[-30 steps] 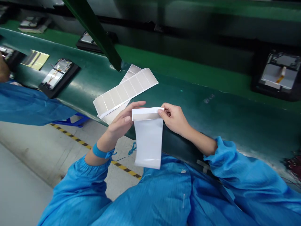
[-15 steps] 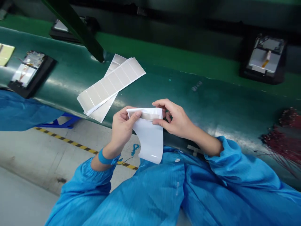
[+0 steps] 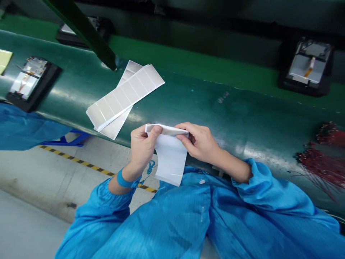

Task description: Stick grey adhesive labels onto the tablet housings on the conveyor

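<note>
My left hand (image 3: 142, 145) and my right hand (image 3: 199, 141) both pinch the top edge of a white backing sheet (image 3: 170, 158), which hangs down in front of my blue smock. A grey strip (image 3: 168, 130) runs along the sheet's folded top edge between my thumbs. Both hands are closed on the sheet just in front of the near edge of the green conveyor belt (image 3: 229, 115). A blue wrist strap (image 3: 124, 181) with a coiled cord sits on my left wrist.
Two sheets of grey rectangular stickers (image 3: 125, 97) lie overlapped on the belt to the left of my hands. Dark trays holding screen assemblies sit at the left (image 3: 29, 81) and back right (image 3: 307, 68). A bundle of red wires (image 3: 323, 158) lies at the right. Another person's blue sleeve (image 3: 24, 126) shows at the left.
My left hand has closed its thumb and fingers on the sheet's top left corner. The top edge has folded over further, so the grey strip now shows nearly edge-on.
</note>
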`<state>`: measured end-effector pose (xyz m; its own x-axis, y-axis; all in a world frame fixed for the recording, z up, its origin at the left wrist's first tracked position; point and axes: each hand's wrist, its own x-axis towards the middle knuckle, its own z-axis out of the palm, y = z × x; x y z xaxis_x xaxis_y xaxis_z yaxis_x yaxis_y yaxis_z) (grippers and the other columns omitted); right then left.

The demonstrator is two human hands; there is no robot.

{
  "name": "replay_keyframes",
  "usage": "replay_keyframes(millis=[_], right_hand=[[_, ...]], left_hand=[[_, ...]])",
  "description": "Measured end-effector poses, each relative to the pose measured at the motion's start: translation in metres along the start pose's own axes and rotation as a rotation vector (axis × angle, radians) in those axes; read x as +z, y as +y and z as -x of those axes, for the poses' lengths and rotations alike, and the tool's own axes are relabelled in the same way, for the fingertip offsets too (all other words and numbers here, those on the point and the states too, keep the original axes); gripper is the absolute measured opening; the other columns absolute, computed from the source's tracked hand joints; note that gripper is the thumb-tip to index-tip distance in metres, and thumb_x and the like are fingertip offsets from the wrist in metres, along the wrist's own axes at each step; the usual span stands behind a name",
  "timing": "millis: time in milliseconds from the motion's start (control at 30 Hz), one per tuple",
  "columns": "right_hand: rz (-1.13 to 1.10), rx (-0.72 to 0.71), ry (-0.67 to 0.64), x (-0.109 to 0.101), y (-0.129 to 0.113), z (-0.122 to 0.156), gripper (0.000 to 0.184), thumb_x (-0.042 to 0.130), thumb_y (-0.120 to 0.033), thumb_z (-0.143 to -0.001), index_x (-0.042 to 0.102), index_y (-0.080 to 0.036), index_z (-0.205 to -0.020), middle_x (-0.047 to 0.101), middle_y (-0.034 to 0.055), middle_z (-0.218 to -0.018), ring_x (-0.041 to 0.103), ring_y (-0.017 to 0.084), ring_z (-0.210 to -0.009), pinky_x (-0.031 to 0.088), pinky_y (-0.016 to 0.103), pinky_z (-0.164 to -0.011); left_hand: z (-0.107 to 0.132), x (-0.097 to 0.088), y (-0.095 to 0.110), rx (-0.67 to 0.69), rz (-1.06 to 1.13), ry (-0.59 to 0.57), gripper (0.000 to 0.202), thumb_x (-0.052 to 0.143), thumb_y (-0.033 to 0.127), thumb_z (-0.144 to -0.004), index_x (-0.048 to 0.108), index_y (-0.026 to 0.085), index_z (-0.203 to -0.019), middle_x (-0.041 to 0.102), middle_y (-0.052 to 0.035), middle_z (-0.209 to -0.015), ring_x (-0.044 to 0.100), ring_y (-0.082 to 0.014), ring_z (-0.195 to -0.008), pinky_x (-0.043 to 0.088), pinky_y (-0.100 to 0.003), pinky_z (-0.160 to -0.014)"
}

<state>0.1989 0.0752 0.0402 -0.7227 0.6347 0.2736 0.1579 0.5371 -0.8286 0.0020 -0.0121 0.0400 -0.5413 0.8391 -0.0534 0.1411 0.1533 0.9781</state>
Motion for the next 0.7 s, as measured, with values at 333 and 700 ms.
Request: replay_keyframes(millis=[333,700], right_hand=[[-0.378,0.351,0.001,-0.006,-0.009,-0.003,0.015,0.060,-0.039,-0.102,0.059,-0.025,-0.110,0.057,-0.0064,-0.068,0.051,0.014,-0.060,0.035,0.028,-0.058],[-0.179,0.239,0.096,-0.008,-0.007,-0.002,0.019,0.055,-0.043,-0.106,0.059,-0.024,-0.109,0.068,0.0014,-0.095,0.061,0.016,-0.080,0.046,0.029,-0.067]], left_hand=[[0.000,-0.002,0.003,-0.040,0.023,-0.166,0.041,0.092,0.054,-0.079,0.074,0.019,-0.069,0.059,0.0004,-0.058,0.046,-0.0104,-0.052,0.033,-0.023,-0.049],[0.006,0.003,0.014,0.024,-0.116,-0.133,0.025,0.087,0.048,-0.085,0.087,0.024,-0.085,0.077,-0.0030,-0.076,0.067,-0.0193,-0.067,0.050,-0.029,-0.061]])
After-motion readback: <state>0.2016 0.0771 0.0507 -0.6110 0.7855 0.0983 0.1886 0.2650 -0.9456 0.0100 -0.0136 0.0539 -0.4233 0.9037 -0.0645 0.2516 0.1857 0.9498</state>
